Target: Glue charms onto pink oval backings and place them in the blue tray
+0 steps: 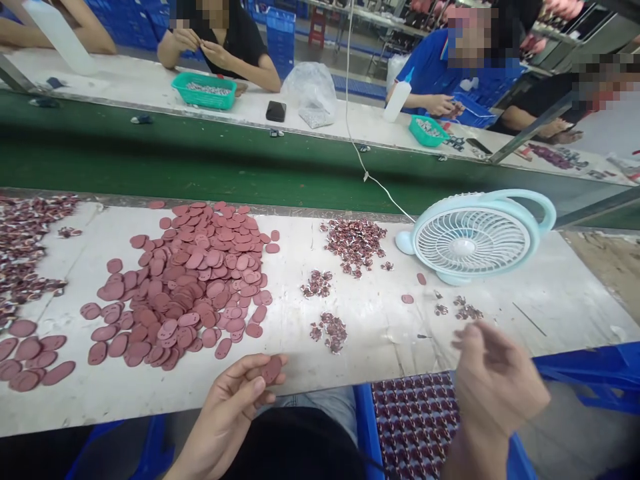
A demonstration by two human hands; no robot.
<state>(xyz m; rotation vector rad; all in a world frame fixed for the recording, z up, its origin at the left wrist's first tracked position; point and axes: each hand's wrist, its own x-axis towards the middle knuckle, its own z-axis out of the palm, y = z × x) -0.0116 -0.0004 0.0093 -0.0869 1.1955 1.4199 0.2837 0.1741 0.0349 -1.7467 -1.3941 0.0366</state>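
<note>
My left hand (235, 403), above the table's front edge, pinches a flat reddish-brown oval disc (272, 371) between thumb and fingers. Farther right, my right hand (495, 373) has its fingers curled in and slightly blurred; what they hold, if anything, cannot be made out. Just beyond it lies a small cluster of dark little parts (469, 311). A big heap of similar oval discs (190, 287) spreads over the table to the left. Small dark red and white parts lie in a larger pile (354, 243) and two smaller ones (316, 283) (330, 331) near the middle.
A light blue fan (465, 240) stands at the table's right, its white cord (367, 176) running upward. Below the front edge is a blue crate (367, 427) with rows of dark red pieces. Co-workers sit across at another bench with green baskets (205, 100) and white bottles (399, 100).
</note>
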